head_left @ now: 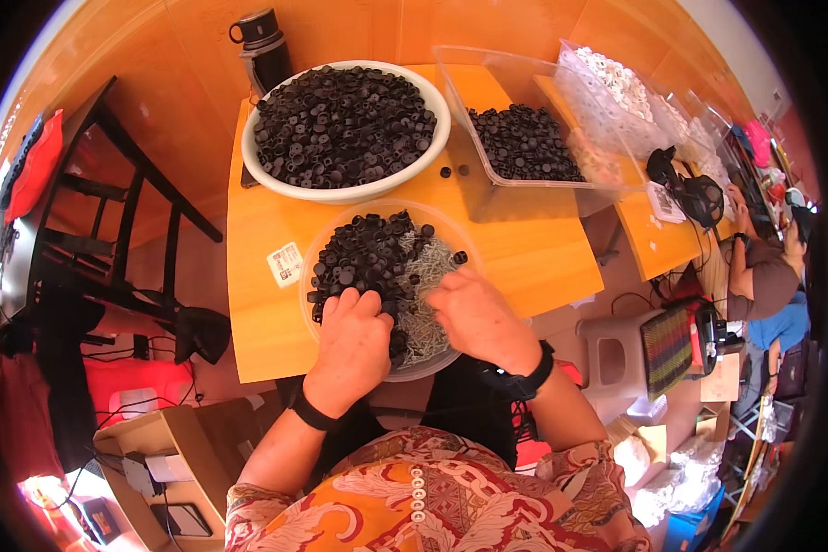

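Observation:
A clear round bowl (454, 228) sits at the table's front edge, with black ring-like plastic caps (345, 267) heaped on its left and thin silvery screws (423, 331) on its right. My left hand (351, 350) is closed over the caps at the bowl's near left, fingers curled down. Over the screws my right hand (483, 322) has its fingertips drawn together. What either hand pinches is hidden or too small to name. One black cap (460, 258) is by the bowl's right rim, just beyond my right hand.
Behind the bowl stands a wide white basin (443, 115) piled with black caps. Right of it, a clear plastic bin (515, 204) holds more. A dark flask (265, 55) stands at the back left, a black stool (124, 198) leans at left. Other people work at far right.

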Tool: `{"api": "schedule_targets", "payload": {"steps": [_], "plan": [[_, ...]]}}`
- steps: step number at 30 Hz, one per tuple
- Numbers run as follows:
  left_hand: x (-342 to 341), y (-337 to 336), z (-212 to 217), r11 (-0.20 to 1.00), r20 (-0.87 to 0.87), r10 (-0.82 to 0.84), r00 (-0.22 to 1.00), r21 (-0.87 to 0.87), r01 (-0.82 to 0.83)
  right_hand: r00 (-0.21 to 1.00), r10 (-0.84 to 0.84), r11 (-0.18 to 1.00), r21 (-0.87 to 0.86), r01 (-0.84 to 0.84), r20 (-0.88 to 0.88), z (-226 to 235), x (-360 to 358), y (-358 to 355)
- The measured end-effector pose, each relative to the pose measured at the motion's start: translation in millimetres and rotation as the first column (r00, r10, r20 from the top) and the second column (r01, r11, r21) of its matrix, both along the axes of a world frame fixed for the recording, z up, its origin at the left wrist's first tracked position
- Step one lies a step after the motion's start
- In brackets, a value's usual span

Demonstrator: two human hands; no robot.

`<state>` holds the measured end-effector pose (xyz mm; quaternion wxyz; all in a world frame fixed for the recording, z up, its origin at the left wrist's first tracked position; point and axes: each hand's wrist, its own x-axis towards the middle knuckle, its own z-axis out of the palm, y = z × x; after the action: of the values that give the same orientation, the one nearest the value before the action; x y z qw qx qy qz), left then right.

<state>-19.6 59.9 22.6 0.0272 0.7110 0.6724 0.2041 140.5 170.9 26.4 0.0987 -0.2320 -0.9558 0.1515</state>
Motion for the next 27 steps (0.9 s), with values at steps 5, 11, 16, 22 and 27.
{"api": "schedule_targets", "payload": {"steps": [5,11,16,22,27], "plan": [[3,0,-1,1.0,0.002,0.006,1.0,0.025,-0.006,0.992,-0.088,0.996,-0.017,0.087,-0.089,-14,-13,-12],[4,-1,-5,0.996,0.028,0.001,1.0,0.088,-0.003,0.984,-0.093,0.996,-0.01,0.092,-0.151,-17,-13,-14],[0,-3,-12,0.986,0.098,-0.04,0.994,0.165,0.023,0.981,-0.083,0.993,-0.093,0.068,-0.173,-16,-12,-13],[0,-6,-9,0.978,0.164,-0.061,0.985,0.207,0.026,0.914,-0.176,0.972,-0.213,0.102,-0.365,-21,-19,-16],[-5,-14,-16,0.971,0.696,-0.02,0.717,0.185,-0.153,0.903,-0.278,0.942,-0.277,0.19,-0.327,-15,-22,-16]]}}
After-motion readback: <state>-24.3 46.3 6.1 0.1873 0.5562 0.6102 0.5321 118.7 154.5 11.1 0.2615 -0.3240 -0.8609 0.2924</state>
